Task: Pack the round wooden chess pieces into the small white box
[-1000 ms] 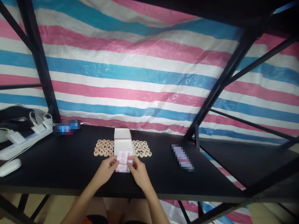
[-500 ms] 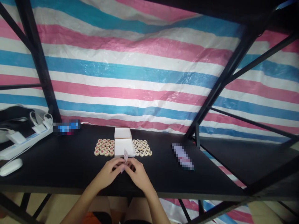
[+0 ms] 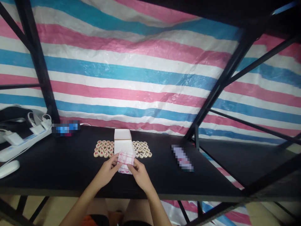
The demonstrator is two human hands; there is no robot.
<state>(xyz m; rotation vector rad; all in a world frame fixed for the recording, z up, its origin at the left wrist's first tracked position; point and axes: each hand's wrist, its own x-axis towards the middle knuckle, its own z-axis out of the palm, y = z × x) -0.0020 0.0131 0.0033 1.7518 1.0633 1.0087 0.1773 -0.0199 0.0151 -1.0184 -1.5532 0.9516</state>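
Between my two hands is a folded xiangqi board sheet (image 3: 126, 158), white with pink-red grid lines. My left hand (image 3: 110, 168) pinches its left edge, and my right hand (image 3: 139, 171) grips its right edge. Just beyond the sheet lies an open white box (image 3: 122, 134), its near half partly covered by the sheet. Round chess pieces with red characters (image 3: 103, 148) stand in rows to the left of the box. On its right side are pieces with dark characters (image 3: 141, 148), also in rows.
A blurred-out phone-like item (image 3: 182, 158) lies to the right on the black table (image 3: 70, 169). At the left are a white power strip (image 3: 25, 144) with plugs, a white rounded object (image 3: 9, 169) and a pixelated item (image 3: 66, 127). Black metal posts (image 3: 39, 62) frame a striped sheet.
The folded sheet was edge-on between my fingertips; now its gridded face is turned toward me and spread wider. My hands have moved slightly apart, and the view has shifted a little.
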